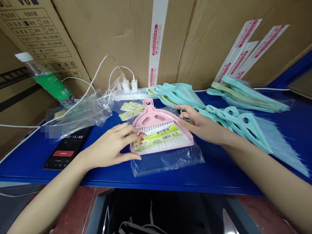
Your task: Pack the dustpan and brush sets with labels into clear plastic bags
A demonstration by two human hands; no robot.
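A pink dustpan (168,115) lies flat in the middle of the blue surface, handle pointing away from me. Inside it is a white-bristled brush (156,149) with a printed label card (159,136) across it. A clear plastic bag (168,162) spreads below and around the dustpan; whether it encloses the dustpan I cannot tell. My left hand (113,144) rests at the dustpan's left edge, fingers apart, fingertips by the card's left end. At the upper right rim is my right hand (195,123), its fingers loosely spread and partly bent against the edge.
Turquoise dustpans (180,92) lie behind, with brushes (248,125) to the right and bagged pieces (248,96) beyond. More label cards (131,110), crumpled plastic bags (90,109), a phone (68,146), a tilted bottle (50,83) and a white cable (90,86) occupy the left. Cardboard boxes (122,35) stand behind.
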